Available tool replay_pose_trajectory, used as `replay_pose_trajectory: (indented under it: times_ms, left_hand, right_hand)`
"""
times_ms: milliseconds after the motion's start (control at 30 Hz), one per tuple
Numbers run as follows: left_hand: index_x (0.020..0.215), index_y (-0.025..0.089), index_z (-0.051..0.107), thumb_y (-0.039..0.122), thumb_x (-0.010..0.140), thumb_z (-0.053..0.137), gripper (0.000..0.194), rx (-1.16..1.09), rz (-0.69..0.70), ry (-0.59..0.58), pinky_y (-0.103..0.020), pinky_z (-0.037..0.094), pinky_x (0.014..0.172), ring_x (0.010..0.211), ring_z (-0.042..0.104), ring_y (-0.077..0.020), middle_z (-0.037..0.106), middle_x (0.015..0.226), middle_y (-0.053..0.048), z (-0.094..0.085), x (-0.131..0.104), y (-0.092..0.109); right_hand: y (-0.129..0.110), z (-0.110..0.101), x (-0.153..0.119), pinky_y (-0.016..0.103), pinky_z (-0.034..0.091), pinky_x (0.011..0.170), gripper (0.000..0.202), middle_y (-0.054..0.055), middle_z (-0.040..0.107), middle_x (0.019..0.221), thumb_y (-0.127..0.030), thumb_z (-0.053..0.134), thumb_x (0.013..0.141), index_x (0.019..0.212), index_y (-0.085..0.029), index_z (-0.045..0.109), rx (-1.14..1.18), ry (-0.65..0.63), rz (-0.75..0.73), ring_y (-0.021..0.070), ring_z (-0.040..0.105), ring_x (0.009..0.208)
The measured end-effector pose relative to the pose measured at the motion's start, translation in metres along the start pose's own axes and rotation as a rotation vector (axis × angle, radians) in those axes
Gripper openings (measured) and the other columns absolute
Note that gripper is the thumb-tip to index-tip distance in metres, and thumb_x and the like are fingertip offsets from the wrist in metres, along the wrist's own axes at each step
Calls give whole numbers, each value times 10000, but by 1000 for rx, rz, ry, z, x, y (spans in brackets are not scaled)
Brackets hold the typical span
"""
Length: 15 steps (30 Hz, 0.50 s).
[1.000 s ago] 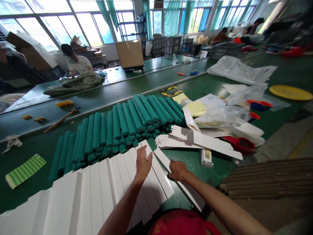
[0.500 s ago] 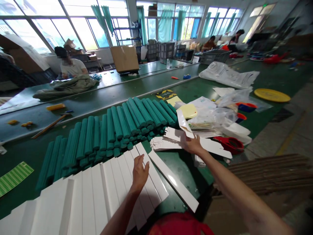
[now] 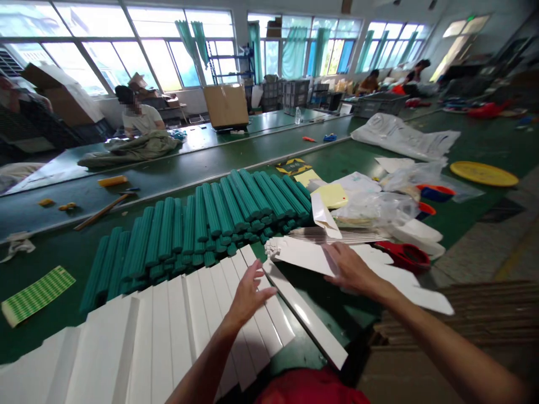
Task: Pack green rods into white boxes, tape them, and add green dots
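My left hand (image 3: 251,292) hovers over the right end of a row of long white cartons (image 3: 177,320), thumb and fingers apart and nothing in it. My right hand (image 3: 351,269) is closed on the near edge of a flat white carton blank (image 3: 303,255), which lies over a pile of similar blanks; its thumb is hidden. A single narrow white carton (image 3: 309,317) lies slanted between my hands, apart from the row. Green ribbed rods (image 3: 210,216) are piled behind the cartons.
Beyond my right hand lie a folded white card piece (image 3: 325,216), clear plastic bags (image 3: 374,205), a red tape roll (image 3: 406,255) and a yellow disc (image 3: 484,173). Corrugated cardboard (image 3: 471,320) is stacked at the lower right. A person (image 3: 141,115) sits across the tables.
My right hand has moved nearer and right, and the blank under it has shifted the same way. The folded card piece now lies apart from that hand. My left hand has spread its fingers wider.
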State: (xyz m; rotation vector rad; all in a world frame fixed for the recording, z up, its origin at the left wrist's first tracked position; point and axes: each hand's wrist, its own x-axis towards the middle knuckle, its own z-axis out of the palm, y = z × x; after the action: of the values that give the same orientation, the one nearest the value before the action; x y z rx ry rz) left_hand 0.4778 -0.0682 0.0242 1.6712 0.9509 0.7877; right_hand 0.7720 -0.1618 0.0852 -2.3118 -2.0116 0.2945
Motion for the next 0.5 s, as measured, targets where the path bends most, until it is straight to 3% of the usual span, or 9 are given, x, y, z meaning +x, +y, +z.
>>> replay_pose_trajectory:
  times_ms: [67, 133, 200, 300, 400, 500]
  left_hand:
    - [1322, 201, 529, 311, 634, 820, 755, -209, 23, -162, -446, 555, 890, 1089, 637, -284, 628, 1243, -156, 5, -5, 20]
    - [1279, 187, 569, 398, 652, 806, 703, -306, 49, -243, -454, 546, 907, 1089, 637, -295, 676, 1151, -145, 8, -9, 40]
    - [1282, 174, 564, 553, 688, 732, 724, -330, 72, -210, -469, 537, 921, 1096, 632, -301, 689, 1108, -143, 7, -11, 55]
    - [1327, 177, 521, 763, 679, 587, 876, -336, 109, -72, -502, 521, 943, 1137, 609, -315, 671, 1146, -153, -6, -15, 69]
    - [1320, 232, 531, 877, 641, 472, 939, -339, 92, 14, -505, 524, 941, 1151, 599, -321, 666, 1167, -136, -25, -16, 74]
    - [1302, 247, 541, 880, 620, 494, 932, -394, 20, 42, -502, 523, 948, 1137, 607, -327, 670, 1167, -122, -38, -14, 72]
  right_hand:
    - [-33, 2, -21, 406, 405, 999, 811, 186, 494, 1279, -416, 715, 684, 1373, -100, 426, 125, 57, -75, 315, 478, 1154]
    - [-64, 4, -33, 426, 413, 1004, 852, 189, 479, 1287, -411, 731, 663, 1382, -98, 397, 201, 144, -152, 325, 462, 1170]
    - [-93, 4, -36, 463, 413, 997, 839, 209, 483, 1259, -363, 736, 658, 1367, -69, 396, 214, 256, -232, 349, 448, 1162]
    - [-127, -4, -29, 499, 423, 941, 802, 229, 493, 1213, -281, 715, 677, 1367, -45, 381, 188, 375, -315, 363, 452, 1096]
    - [-154, -15, -16, 507, 419, 912, 826, 232, 491, 1217, -241, 721, 660, 1381, -46, 368, 151, 392, -355, 363, 443, 1065]
    - [-167, -17, -1, 506, 420, 917, 934, 232, 509, 1198, -392, 787, 635, 1379, -17, 366, 164, 348, -389, 354, 454, 1058]
